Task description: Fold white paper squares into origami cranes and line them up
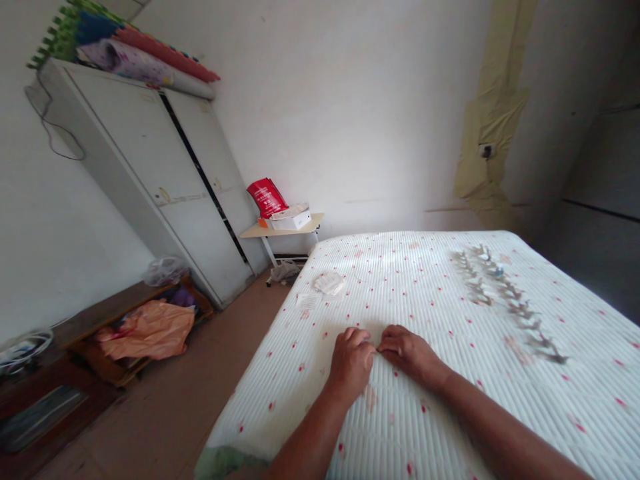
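Observation:
Both my hands rest low over the white quilted bed cover (380, 420), fingertips almost meeting near its middle. My left hand (353, 360) has its fingers curled and pinched together. Facing it, my right hand (407, 350) is pinched too, its fingertips close to the left ones. Whatever lies between the fingers is too small or hidden to name. Beyond my left hand sit a small whitish round stack (329, 283) and a thin pale sheet (309, 301). Rows of several small grey, spiky, folded-looking pieces (520, 307) stand to the right.
A small side table (250, 232) beyond the bed bears a red bag (267, 197) and a white box (291, 221). Tall grey lockers (145, 160) carry rolled mats (145, 67). A low wooden bench (107, 307) with an orange plastic bag (150, 328) stands left.

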A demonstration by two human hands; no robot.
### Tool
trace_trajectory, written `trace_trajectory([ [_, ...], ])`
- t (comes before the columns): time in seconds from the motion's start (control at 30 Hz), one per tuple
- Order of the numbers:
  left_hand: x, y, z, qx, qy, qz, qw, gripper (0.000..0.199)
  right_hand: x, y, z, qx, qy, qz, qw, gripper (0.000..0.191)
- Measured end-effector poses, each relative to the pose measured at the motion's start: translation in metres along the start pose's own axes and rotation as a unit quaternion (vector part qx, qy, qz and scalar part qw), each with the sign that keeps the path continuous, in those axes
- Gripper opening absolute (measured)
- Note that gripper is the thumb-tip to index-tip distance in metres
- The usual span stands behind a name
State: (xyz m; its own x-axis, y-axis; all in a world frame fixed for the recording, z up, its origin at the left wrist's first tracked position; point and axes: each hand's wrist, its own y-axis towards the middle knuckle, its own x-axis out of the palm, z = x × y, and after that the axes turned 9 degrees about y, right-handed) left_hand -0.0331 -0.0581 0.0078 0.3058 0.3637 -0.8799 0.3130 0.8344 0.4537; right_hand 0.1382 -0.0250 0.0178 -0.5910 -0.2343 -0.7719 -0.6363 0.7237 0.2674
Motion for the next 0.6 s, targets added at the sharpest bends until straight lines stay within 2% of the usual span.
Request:
trace_trajectory([
  [0.1, -0.0018, 0.0013, 0.0006, -0.006, -0.015, -0.002, 1.000, 0.013, -0.0004, -0.0008, -0.0033, -0.002, 0.000, 0.010, 1.000, 0.021],
  [0.27, -0.0044, 0.0020, 0.0014, -0.033, -0.038, -0.011, 0.999, 0.013, -0.0009, 0.0013, -0.0089, 0.034, -0.006, 0.018, 0.999, 0.023],
  [0.6, 0.0027, 0.0032, 0.0021, -0.146, -0.087, -0.027, 0.985, 0.016, 0.0017, 0.0084, -0.0105, 0.104, 0.000, 0.020, 0.994, 0.020],
])
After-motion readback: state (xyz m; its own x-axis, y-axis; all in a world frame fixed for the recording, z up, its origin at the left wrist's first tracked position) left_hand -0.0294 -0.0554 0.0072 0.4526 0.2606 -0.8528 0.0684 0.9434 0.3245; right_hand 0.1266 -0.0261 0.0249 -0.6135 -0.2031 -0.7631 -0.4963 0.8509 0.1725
